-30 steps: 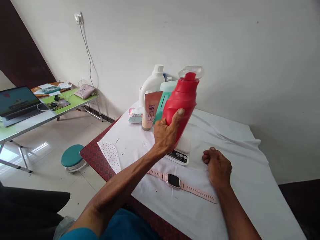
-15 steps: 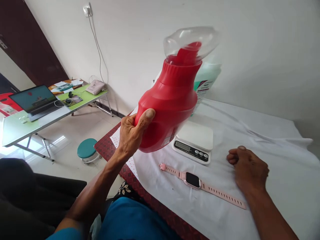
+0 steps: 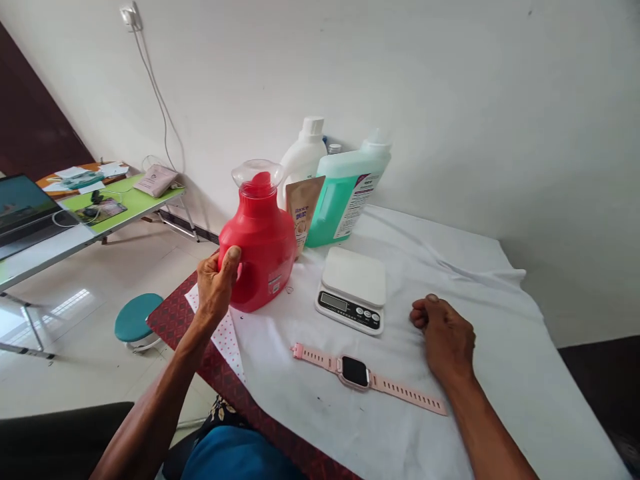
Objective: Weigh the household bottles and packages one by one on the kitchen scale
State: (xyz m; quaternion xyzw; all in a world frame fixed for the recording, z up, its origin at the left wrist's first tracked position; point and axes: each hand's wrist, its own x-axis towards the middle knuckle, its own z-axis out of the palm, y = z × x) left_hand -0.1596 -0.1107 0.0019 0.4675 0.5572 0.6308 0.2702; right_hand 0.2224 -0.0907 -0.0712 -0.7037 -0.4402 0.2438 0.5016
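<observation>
My left hand is closed round the handle of a big red detergent bottle, thumb on the near side. The bottle stands upright at the table's left end, a clear cap over its red spout. My right hand rests on the white cloth in a loose fist, with nothing seen in it. Between the hands lie a white digital kitchen scale, its platform bare and its display blank, and, nearer me, a pink-strapped smartwatch stretched out flat with a dark screen.
Behind the scale stands a green liquid bottle, with a brown pouch and a white bottle beside it against the wall. To the left are a teal stool and a green table with a laptop.
My left hand has brought the red bottle down and left from above the scale onto the table. The pouch and white bottle now show. My right hand stays curled on the cloth.
</observation>
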